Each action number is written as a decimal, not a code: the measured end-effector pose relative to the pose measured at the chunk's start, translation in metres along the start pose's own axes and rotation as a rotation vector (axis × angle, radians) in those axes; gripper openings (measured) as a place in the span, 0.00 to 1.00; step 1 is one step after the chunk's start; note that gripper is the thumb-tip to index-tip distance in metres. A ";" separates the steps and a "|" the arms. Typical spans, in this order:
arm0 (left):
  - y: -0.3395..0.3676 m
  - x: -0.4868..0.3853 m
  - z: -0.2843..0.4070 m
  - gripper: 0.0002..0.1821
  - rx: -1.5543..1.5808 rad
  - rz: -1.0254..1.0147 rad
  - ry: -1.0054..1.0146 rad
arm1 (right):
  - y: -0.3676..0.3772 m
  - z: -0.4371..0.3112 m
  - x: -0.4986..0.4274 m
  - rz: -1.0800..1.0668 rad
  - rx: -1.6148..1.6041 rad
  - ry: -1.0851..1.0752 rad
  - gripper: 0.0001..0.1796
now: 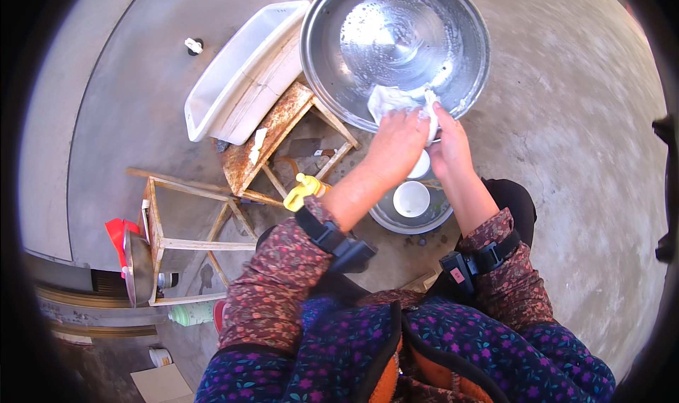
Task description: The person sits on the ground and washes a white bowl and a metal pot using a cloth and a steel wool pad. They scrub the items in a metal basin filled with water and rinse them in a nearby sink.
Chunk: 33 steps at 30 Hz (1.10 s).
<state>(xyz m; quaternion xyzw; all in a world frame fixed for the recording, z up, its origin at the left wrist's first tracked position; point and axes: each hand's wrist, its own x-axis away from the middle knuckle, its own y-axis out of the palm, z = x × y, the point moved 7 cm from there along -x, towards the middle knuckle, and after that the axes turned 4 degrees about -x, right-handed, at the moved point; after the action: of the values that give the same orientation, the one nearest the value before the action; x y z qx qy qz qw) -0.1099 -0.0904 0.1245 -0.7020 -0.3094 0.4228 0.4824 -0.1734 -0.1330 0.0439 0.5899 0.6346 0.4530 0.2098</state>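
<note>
My left hand (398, 140) and my right hand (451, 143) are close together at the near rim of a large metal basin (395, 79). Both grip a wet white cloth (387, 99), bunched between them and hanging over the basin's inside. Whether something else is wrapped in the cloth is hidden by my fingers. Soapy suds and water streak the basin's shiny bottom. Below my hands, a smaller metal basin (406, 226) rests on the floor, with a white bowl (411, 199) inside. Another white round dish (420, 165) is partly covered by my right hand.
To the left stand a white plastic tub (212, 103), tilted against a rusty-topped wooden stool (286, 116), and a wooden frame (207, 242). A yellow-capped bottle (305, 191) is near my left forearm. A metal lid-like dish (139, 268) and red plastic item (118, 238) lean at the far left.
</note>
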 end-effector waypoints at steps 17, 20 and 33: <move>0.056 0.002 -0.011 0.36 0.177 -0.098 -0.216 | -0.017 0.007 -0.004 0.060 0.088 -0.162 0.14; 0.056 -0.001 -0.018 0.34 0.237 -0.139 -0.104 | -0.024 -0.003 -0.004 0.109 0.091 -0.185 0.14; -0.055 0.022 -0.051 0.21 -0.329 0.218 0.102 | 0.045 -0.067 0.035 -0.187 0.233 -0.398 0.20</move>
<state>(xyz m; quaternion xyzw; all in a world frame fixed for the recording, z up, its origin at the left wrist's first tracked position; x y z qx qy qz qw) -0.0557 -0.0744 0.1792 -0.8211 -0.2718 0.3803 0.3275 -0.2090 -0.1269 0.1238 0.6264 0.6805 0.2302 0.3024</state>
